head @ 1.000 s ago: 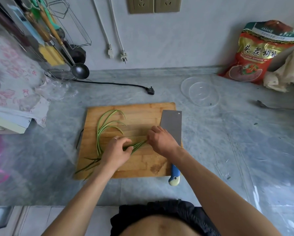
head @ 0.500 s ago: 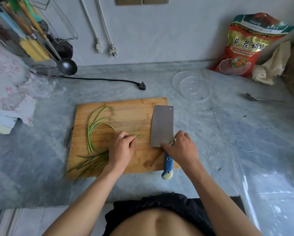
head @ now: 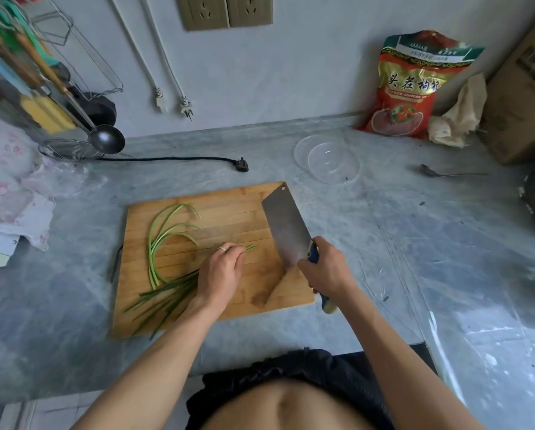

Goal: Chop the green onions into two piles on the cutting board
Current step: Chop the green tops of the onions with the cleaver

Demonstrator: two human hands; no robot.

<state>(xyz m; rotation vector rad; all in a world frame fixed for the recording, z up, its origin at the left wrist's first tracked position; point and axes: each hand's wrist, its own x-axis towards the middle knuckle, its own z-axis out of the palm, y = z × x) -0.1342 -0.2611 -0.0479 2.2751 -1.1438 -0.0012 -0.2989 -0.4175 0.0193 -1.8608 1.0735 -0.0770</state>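
Note:
A wooden cutting board lies on the grey counter in front of me. Long green onions curl across its left half, their dark ends running past the front edge. My left hand presses a bunch of the stalks down at the board's middle, and short tips poke out to the right of my fingers. My right hand grips the blue handle of a cleaver. The blade is lifted and tilted over the board's right side, a little to the right of the stalk tips.
A clear glass bowl sits behind the board on the right, near a red food bag. A spoon lies far right. A black plug and cord run behind the board. A utensil rack with a ladle stands at left.
My right hand went from the stalks to the cleaver's handle, took hold of it and raised the blade off the board. My left hand stayed on the onions.

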